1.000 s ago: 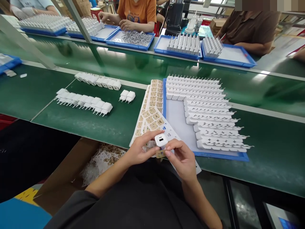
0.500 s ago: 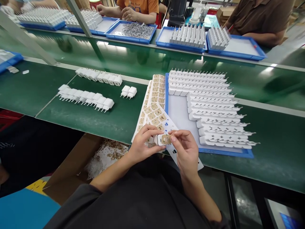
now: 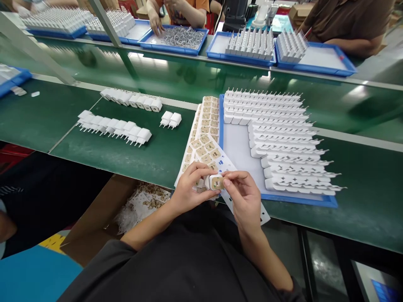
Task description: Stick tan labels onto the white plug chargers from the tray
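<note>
While label is pressed: step in hand
Left hand [image 3: 185, 193]: grips charger [image 3: 211, 183]
Right hand [image 3: 244, 201]: pinches sticker [image 3: 218, 183] onto charger
Next move: likely firm, even pressure

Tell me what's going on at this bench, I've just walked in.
A person holds a small white charger between the left hand and the right hand, its face covered by a tan sticker. Under the hands lie sticker sheets and a blue tray of white chargers; finished-looking rows sit on the green belt. Other people work opposite.
</note>
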### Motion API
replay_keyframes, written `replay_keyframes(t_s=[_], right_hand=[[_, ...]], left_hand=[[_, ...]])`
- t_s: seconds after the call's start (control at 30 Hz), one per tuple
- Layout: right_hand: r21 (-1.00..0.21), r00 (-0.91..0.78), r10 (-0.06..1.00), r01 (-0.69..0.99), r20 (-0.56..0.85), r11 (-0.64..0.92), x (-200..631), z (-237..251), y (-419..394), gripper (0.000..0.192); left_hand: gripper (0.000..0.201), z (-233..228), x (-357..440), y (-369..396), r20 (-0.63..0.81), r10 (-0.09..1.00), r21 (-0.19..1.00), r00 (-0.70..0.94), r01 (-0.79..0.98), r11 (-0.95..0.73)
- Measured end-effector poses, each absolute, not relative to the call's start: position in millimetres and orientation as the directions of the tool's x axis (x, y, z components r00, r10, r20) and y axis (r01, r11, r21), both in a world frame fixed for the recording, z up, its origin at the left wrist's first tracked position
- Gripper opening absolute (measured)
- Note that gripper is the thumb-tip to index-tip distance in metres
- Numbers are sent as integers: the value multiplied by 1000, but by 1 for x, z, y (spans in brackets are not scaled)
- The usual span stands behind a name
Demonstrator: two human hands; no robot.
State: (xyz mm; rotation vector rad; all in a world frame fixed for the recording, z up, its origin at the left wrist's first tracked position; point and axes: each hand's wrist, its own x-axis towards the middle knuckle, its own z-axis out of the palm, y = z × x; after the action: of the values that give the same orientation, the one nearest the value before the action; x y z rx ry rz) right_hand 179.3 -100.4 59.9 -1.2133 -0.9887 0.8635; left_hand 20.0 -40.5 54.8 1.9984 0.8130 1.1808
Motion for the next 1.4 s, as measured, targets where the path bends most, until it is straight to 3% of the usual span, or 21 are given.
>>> replay_keyframes(t_s=[0.27, 0.47, 0.73, 1.0, 1.1, 1.2, 1.27, 1.4], right_hand=[[-988, 340, 931, -30, 133, 153, 180, 59, -101, 5], [-984, 350, 920, 53, 177, 169, 178, 61, -101, 5], [-930, 393, 862, 302, 321, 209, 172, 62, -99, 8], [-712, 271, 800, 654, 536, 256, 174, 72, -93, 11], [-837, 351, 838, 508, 418, 204, 181, 71, -90, 13], [-974, 294, 931, 129, 215, 184, 183, 69, -89, 10], [-985, 203, 969, -67, 142, 159, 180, 68, -89, 11], [-963, 180, 981, -243, 72, 115, 170, 66, -89, 9]], left_hand=[[37, 54, 21, -40, 493, 773, 792, 400, 160, -589], [37, 55, 20, -41, 499, 768, 778, 403, 184, -601], [35, 55, 21, -42, 535, 754, 750, 380, 196, -631], [32, 50, 20, -43, 582, 743, 717, 330, 223, -661], [38, 51, 20, -44, 618, 730, 707, 291, 201, -679], [39, 52, 21, -46, 642, 720, 691, 264, 209, -692], [36, 53, 23, -46, 655, 710, 673, 258, 228, -704], [34, 52, 25, -47, 702, 670, 617, 242, 265, -742]])
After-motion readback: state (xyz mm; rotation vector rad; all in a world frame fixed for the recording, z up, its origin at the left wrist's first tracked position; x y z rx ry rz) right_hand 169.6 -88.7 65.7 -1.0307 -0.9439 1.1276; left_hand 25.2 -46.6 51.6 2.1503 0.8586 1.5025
